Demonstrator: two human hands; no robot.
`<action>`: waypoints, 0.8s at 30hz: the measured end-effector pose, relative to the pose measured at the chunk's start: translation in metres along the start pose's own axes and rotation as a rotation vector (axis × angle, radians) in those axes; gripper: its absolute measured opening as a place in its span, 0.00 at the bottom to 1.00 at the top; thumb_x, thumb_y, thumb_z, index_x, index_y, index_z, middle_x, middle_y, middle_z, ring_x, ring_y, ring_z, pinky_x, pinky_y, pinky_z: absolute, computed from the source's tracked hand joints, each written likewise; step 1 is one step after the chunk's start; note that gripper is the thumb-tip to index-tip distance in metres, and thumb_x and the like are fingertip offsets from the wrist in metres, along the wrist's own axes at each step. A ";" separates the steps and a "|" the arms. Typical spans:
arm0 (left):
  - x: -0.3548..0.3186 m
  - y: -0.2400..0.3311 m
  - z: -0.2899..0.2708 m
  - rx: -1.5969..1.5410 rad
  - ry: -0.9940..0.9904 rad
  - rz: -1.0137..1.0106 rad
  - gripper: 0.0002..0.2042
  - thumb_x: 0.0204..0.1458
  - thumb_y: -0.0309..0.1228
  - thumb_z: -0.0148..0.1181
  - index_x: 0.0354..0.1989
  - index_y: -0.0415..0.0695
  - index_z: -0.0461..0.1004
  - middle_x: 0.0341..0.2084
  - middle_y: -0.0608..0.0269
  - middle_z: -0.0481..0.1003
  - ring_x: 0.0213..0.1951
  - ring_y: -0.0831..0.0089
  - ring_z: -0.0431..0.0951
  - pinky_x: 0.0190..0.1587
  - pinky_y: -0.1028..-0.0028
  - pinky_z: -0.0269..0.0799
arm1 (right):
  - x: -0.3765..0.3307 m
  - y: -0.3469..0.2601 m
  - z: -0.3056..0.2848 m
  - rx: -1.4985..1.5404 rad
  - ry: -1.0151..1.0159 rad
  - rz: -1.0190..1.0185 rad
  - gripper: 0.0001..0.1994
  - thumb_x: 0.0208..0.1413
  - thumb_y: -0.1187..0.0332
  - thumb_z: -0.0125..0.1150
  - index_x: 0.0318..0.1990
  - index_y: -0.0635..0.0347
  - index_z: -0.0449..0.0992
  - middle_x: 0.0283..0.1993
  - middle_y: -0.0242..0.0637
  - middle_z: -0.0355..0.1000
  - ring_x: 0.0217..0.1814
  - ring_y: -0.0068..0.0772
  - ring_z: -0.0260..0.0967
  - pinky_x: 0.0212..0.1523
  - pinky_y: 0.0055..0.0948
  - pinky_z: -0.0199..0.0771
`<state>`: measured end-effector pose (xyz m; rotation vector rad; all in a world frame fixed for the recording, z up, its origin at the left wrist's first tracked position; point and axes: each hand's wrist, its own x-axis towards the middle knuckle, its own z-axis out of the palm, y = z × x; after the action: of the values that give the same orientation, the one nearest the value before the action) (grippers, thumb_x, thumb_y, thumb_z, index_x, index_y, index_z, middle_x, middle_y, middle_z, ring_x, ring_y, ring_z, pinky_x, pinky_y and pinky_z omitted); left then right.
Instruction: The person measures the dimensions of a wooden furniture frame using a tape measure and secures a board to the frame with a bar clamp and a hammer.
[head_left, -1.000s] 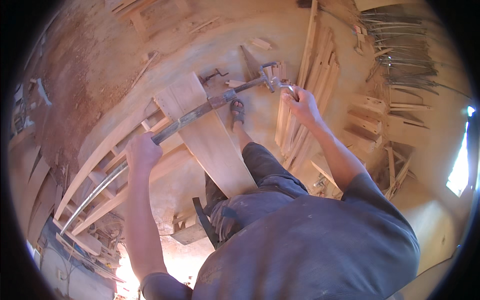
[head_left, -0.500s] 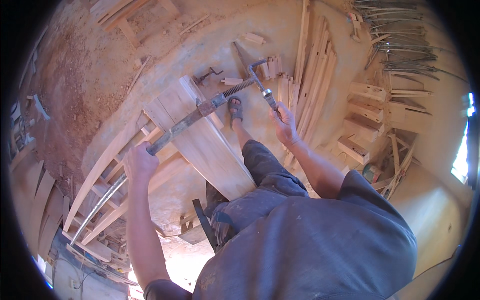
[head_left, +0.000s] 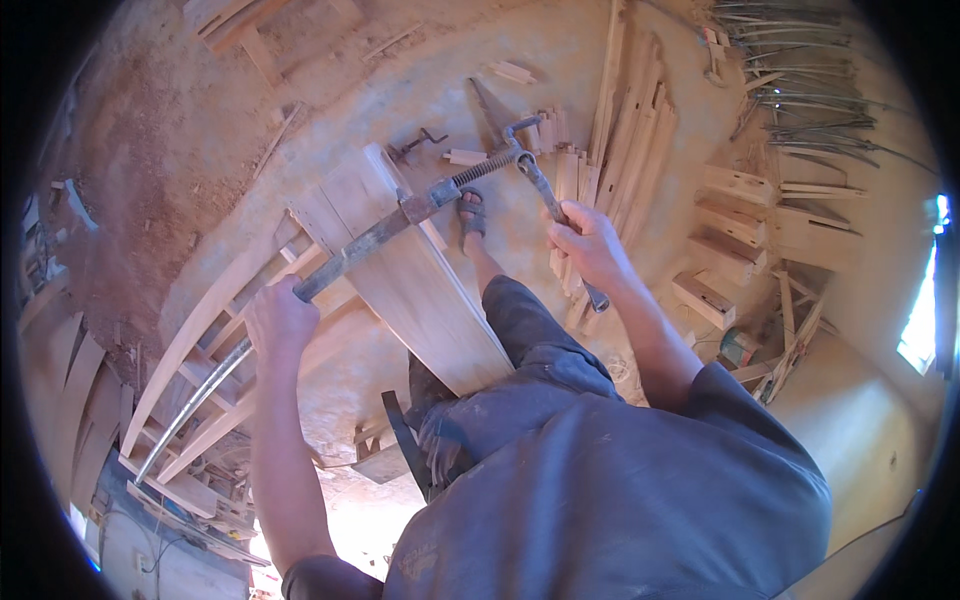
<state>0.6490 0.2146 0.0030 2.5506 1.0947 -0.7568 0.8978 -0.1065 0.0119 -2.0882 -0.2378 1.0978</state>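
Note:
A long metal bar clamp (head_left: pixel 375 240) lies slantwise across a pale wooden panel (head_left: pixel 420 310) that rests against my legs. My left hand (head_left: pixel 283 318) is closed around the clamp's bar at its left part, and the rest of the bar runs on down to the lower left. At the upper right is the clamp's threaded screw (head_left: pixel 482 170) with a bent crank end. My right hand (head_left: pixel 590 245) grips a metal wrench (head_left: pixel 541 186); the wrench's far end meets the crank, and its near end sticks out below my fist.
A curved slatted wooden frame (head_left: pixel 205 345) stands under the panel at left. Beyond my sandalled foot (head_left: pixel 473 215) lie a second clamp (head_left: pixel 420 140), small wood blocks and long boards (head_left: pixel 640 150). Mortised timbers (head_left: pixel 728 255) and thin metal rods (head_left: pixel 815 80) are at right.
My right hand has turned and moved slightly right and down with the wrench, whose near end now shows below the fist. My left hand keeps its hold on the bar.

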 end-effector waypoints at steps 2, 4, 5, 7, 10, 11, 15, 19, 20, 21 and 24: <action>-0.001 0.000 0.002 -0.038 0.031 0.011 0.14 0.40 0.26 0.58 0.37 0.49 0.83 0.28 0.45 0.79 0.35 0.50 0.81 0.39 0.57 0.76 | -0.014 -0.008 -0.010 -0.069 -0.038 0.028 0.08 0.59 0.68 0.56 0.34 0.64 0.70 0.23 0.32 0.69 0.26 0.20 0.64 0.28 0.26 0.63; 0.000 -0.004 0.002 -0.064 0.067 0.027 0.13 0.40 0.25 0.58 0.36 0.49 0.83 0.27 0.45 0.79 0.34 0.51 0.81 0.38 0.57 0.76 | -0.035 -0.005 -0.012 -0.106 -0.055 0.079 0.06 0.57 0.70 0.57 0.35 0.64 0.71 0.24 0.31 0.69 0.24 0.19 0.64 0.26 0.26 0.63; -0.002 -0.006 0.003 -0.070 0.082 0.034 0.13 0.40 0.25 0.58 0.35 0.49 0.83 0.27 0.45 0.79 0.33 0.50 0.81 0.37 0.57 0.76 | -0.052 0.001 -0.015 -0.061 -0.074 0.176 0.06 0.56 0.71 0.57 0.38 0.65 0.72 0.24 0.32 0.69 0.23 0.19 0.64 0.24 0.25 0.63; -0.003 -0.007 0.004 -0.072 0.095 0.047 0.12 0.40 0.25 0.58 0.34 0.48 0.83 0.26 0.45 0.78 0.32 0.51 0.81 0.36 0.57 0.76 | -0.085 -0.011 -0.015 0.037 -0.045 0.264 0.10 0.54 0.74 0.57 0.43 0.65 0.74 0.26 0.33 0.71 0.21 0.18 0.64 0.21 0.24 0.62; -0.006 -0.007 0.007 -0.078 0.104 0.065 0.11 0.40 0.25 0.57 0.33 0.47 0.82 0.25 0.46 0.79 0.31 0.51 0.81 0.35 0.57 0.76 | -0.115 -0.094 -0.026 0.161 0.073 0.193 0.16 0.52 0.76 0.56 0.50 0.65 0.74 0.30 0.35 0.73 0.21 0.18 0.65 0.20 0.23 0.63; -0.005 -0.007 0.010 -0.085 0.128 0.077 0.11 0.40 0.25 0.57 0.33 0.47 0.82 0.24 0.47 0.79 0.30 0.51 0.81 0.34 0.57 0.76 | -0.111 -0.114 -0.029 0.190 0.107 0.133 0.18 0.52 0.77 0.56 0.52 0.65 0.74 0.32 0.36 0.73 0.22 0.19 0.67 0.22 0.22 0.65; -0.002 -0.007 0.004 -0.077 0.058 0.040 0.15 0.40 0.25 0.58 0.38 0.49 0.83 0.28 0.46 0.79 0.34 0.50 0.80 0.38 0.56 0.76 | -0.088 -0.118 -0.026 -0.266 0.409 -0.477 0.18 0.51 0.79 0.57 0.52 0.66 0.76 0.36 0.36 0.76 0.27 0.23 0.72 0.31 0.25 0.74; -0.002 -0.009 0.007 -0.097 0.075 0.024 0.15 0.40 0.26 0.59 0.39 0.48 0.83 0.29 0.47 0.80 0.34 0.51 0.81 0.39 0.56 0.76 | -0.041 -0.193 -0.022 -0.458 0.657 -0.805 0.16 0.50 0.77 0.60 0.49 0.65 0.78 0.37 0.37 0.78 0.37 0.29 0.76 0.42 0.31 0.76; -0.002 -0.010 0.008 -0.096 0.092 0.021 0.15 0.40 0.26 0.59 0.39 0.47 0.83 0.29 0.47 0.80 0.34 0.51 0.81 0.39 0.57 0.76 | -0.016 -0.214 -0.017 -0.432 0.706 -0.815 0.14 0.51 0.75 0.61 0.46 0.64 0.79 0.34 0.36 0.79 0.35 0.27 0.75 0.40 0.30 0.75; -0.002 -0.011 0.012 -0.098 0.100 0.016 0.15 0.40 0.26 0.59 0.39 0.47 0.83 0.29 0.47 0.80 0.34 0.51 0.81 0.39 0.57 0.76 | 0.009 -0.234 -0.011 -0.410 0.756 -0.824 0.12 0.51 0.73 0.61 0.44 0.63 0.80 0.31 0.35 0.79 0.32 0.26 0.73 0.37 0.30 0.74; 0.001 -0.009 0.012 -0.074 0.071 0.009 0.16 0.39 0.27 0.60 0.40 0.48 0.82 0.30 0.48 0.80 0.35 0.52 0.81 0.40 0.58 0.76 | 0.115 -0.271 -0.004 -0.367 0.616 -1.159 0.07 0.51 0.72 0.60 0.36 0.59 0.82 0.27 0.45 0.75 0.23 0.29 0.70 0.26 0.30 0.70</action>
<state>0.6388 0.2157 -0.0076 2.5358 1.1108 -0.6164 1.0178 0.1354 0.1286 -1.9388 -1.1974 -0.2925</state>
